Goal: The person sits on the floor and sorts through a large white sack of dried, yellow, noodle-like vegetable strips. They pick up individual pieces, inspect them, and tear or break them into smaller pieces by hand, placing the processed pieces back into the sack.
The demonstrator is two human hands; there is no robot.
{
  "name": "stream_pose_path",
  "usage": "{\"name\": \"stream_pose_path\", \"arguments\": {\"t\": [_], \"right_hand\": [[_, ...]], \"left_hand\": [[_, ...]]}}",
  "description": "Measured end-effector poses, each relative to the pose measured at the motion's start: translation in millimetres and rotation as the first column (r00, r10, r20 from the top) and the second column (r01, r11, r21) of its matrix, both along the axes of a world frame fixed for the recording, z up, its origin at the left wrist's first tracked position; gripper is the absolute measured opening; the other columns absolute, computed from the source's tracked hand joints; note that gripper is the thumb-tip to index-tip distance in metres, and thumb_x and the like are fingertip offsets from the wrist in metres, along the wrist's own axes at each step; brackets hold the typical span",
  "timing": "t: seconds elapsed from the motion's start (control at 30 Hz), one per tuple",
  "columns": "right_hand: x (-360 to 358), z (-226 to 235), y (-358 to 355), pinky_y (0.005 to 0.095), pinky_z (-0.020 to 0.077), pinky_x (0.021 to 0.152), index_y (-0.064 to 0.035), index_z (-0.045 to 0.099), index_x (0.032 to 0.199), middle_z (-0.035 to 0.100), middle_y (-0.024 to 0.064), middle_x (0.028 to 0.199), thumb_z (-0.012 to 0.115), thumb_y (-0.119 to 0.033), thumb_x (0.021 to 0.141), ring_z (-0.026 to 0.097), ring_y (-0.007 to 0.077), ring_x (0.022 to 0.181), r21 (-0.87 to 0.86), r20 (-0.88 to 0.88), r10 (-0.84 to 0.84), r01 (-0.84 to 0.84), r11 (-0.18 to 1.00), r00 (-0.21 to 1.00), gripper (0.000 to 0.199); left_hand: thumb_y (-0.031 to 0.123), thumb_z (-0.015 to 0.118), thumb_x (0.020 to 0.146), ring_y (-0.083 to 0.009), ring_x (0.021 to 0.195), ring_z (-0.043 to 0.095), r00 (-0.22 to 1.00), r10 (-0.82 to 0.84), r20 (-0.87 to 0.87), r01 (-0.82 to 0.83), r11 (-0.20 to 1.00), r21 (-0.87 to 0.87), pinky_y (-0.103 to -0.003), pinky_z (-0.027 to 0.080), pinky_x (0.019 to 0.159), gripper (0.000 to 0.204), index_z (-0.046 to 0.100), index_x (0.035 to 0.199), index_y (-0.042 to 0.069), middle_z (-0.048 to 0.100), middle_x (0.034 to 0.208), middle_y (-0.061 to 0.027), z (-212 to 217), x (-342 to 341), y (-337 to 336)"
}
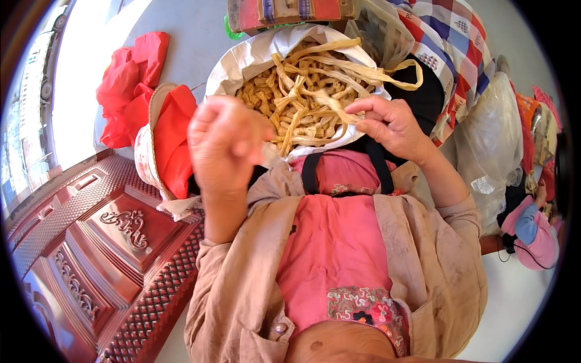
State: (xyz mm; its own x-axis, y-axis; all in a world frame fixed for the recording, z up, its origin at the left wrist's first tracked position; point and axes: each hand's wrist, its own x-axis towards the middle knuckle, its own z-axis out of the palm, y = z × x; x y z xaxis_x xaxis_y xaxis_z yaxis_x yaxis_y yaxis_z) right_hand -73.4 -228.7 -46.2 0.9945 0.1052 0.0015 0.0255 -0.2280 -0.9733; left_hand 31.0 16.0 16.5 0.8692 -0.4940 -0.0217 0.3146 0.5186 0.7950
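Observation:
A white sack with its rim rolled open stands in front of me, full of knotted tan strips. Over its right side, my right hand has thumb and fingers pinched on a tan strip, whose far part is blurred above the heap. My left hand is raised at the sack's left edge, its fingers curled and smeared by motion; whether anything is in them I cannot make out. Longer flat tan strips lie across the top of the heap, one looping past the right rim.
Left of the sack lie red cloth and a hat with red fabric. A carved dark-red door panel fills the lower left. To the right are a checked cloth and clear plastic bags. A red box stands beyond the sack.

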Motion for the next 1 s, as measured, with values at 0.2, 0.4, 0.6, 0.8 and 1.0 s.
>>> {"name": "stream_pose_path", "arguments": {"t": [0.2,0.4,0.6,0.8,1.0], "right_hand": [[7.8,3.6,3.9,0.0303,0.046,0.051,-0.0079,0.061,0.103,0.061,0.0018,0.067,0.068,-0.006,0.079,0.06,0.0216,0.06,-0.386,0.515,0.056,0.174,0.906,0.855,0.025],[16.2,2.9,2.4,0.0311,0.047,0.05,-0.0062,0.06,0.096,0.062,0.0032,0.071,0.063,-0.005,0.078,0.061,0.0193,0.061,-0.553,0.633,0.152,0.306,0.774,0.759,0.018],[22.1,-0.4,8.7,0.0333,0.0448,0.05,-0.004,0.059,0.095,0.061,0.0091,0.072,0.074,-0.002,0.072,0.058,0.0242,0.058,-0.471,0.648,0.117,0.275,0.838,0.752,0.028],[22.6,-6.4,13.3,0.0323,0.0466,0.049,-0.0062,0.059,0.09,0.059,0.0065,0.069,0.073,-0.006,0.073,0.059,0.0226,0.058,-0.38,0.644,-0.012,0.334,0.863,0.765,0.023],[19.0,-6.1,14.4,0.0326,0.0468,0.047,-0.0065,0.06,0.09,0.06,0.0061,0.066,0.073,-0.01,0.074,0.061,0.0221,0.057,-0.483,0.569,0.124,0.208,0.85,0.813,0.021]], "left_hand": [[0.009,0.054,0.096,-0.0136,0.059,0.058,0.927,0.082,0.367,-0.236,0.887,0.398,-0.03,0.05,0.066,0.016,0.062,0.096,-0.005,0.058,0.065,-0.0043,-16.3,11.4,5.7],[0.012,0.059,0.093,-0.0169,0.076,0.063,0.469,-0.399,0.788,-0.558,0.558,0.614,-0.031,0.049,0.08,0.024,0.062,0.111,-0.004,0.066,0.087,-0.0102,-9.7,13.9,3.1],[0.019,0.065,0.088,-0.0166,0.076,0.063,0.543,-0.52,0.659,-0.43,0.502,0.75,-0.029,0.05,0.071,0.039,0.059,0.122,0.0,0.067,0.092,-0.0094,-26.7,5.4,-9.4],[0.023,0.056,0.097,-0.0084,0.059,0.051,0.929,-0.371,0.001,0.301,0.754,0.585,-0.021,0.042,0.055,0.025,0.059,0.093,-0.002,0.056,0.072,-0.0006,-48.1,-0.8,7.9],[0.02,0.056,0.096,-0.0064,0.046,0.04,0.908,-0.244,-0.341,0.309,0.939,0.151,-0.024,0.04,0.049,0.024,0.05,0.078,0.007,0.042,0.058,0.0028,-39.8,-14.9,7.6]]}}
